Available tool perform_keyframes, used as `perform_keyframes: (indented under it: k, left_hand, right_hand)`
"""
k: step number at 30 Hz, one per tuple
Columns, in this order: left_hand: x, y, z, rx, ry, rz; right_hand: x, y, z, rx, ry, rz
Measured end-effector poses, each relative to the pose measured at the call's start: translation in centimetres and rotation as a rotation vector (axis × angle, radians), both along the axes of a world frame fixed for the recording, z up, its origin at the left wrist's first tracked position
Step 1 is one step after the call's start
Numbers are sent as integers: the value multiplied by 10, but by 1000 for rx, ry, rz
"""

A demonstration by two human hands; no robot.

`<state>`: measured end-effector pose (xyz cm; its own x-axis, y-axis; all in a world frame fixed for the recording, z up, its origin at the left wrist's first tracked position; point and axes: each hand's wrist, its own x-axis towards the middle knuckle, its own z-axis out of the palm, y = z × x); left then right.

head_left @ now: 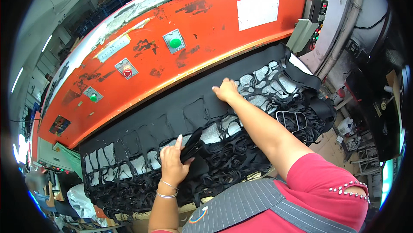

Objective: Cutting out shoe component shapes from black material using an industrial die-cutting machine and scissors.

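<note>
A wide black sheet [172,96], scored with rounded cut outlines, lies before me. My left hand [173,163] holds a bunch of black cut pieces [193,143] at the near side of the sheet, its index finger pointing up. Farther right and forward, my right hand [226,90] reaches down to the sheet, thumb apart from the other fingers; its fingertips are partly hidden. Around it, pieces are out of the sheet, and silvery grey gaps [260,74] show between thin black strips. More such gaps [103,155] lie at the left end.
Beyond the sheet stands an orange machine front [206,22] with green buttons [174,43] and a red button [127,72]. Tangled black scrap strips [241,155] hang along the near edge, with a metal wire frame [291,120] on them at right. A control box [316,13] stands at far right.
</note>
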<state>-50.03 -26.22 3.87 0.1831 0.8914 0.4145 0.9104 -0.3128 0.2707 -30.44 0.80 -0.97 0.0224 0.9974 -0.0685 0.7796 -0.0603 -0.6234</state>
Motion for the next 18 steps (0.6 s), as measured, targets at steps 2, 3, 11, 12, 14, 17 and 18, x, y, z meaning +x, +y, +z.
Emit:
perform_keyframes:
  k: [2, 3, 11, 12, 14, 17, 18]
  left_hand:
    - [1, -4, -15, -112, -11, 57]
    - [4, -7, -17, -159, -36, 78]
    - [-5, -17, -41, -390, -494, -2]
    - [-8, -18, -50, -249, -408, -114]
    - [-6, -17, -53, -215, -417, -86]
    - [5, -4, -34, -339, -800, 129]
    - [18, 4, -16, -403, -1132, 50]
  right_hand:
    - [-11, -3, 8, -194, -106, 74]
    - [-9, 1, 5, -195, -98, 75]
    - [-5, 16, 5, -454, -48, 185]
    - [-6, 18, 1, -460, -63, 181]
    - [3, 19, 6, -443, 17, 244]
    - [17, 29, -26, -640, 836, 79]
    - [22, 19, -26, -643, 1069, 109]
